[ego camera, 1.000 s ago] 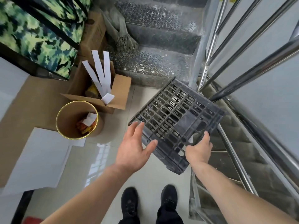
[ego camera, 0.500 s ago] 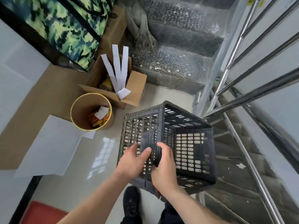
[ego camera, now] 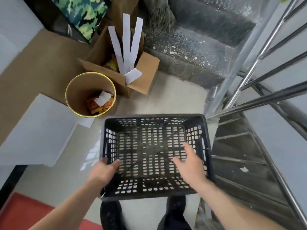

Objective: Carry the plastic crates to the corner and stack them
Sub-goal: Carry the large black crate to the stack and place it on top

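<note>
A black slotted plastic crate [ego camera: 149,120] hangs level in front of me, its open top facing up, above the pale floor and my shoes. My left hand [ego camera: 103,170] grips the crate's left wall near the front corner, thumb inside. Over the crate's right half my right hand [ego camera: 189,163] hovers with fingers spread, holding nothing. The crate is empty inside.
A round yellow-rimmed bin [ego camera: 90,94] with scraps and an open cardboard box [ego camera: 142,77] with white strips stand ahead on the left. Metal stairs [ego camera: 199,47] rise ahead; a steel railing [ego camera: 259,100] and descending steps [ego camera: 240,163] lie right. White sheets [ego camera: 38,133] cover the floor left.
The crate has been turned from tilted on its side to upright and level. My left hand has taken its left wall; my right hand has come off it and opened.
</note>
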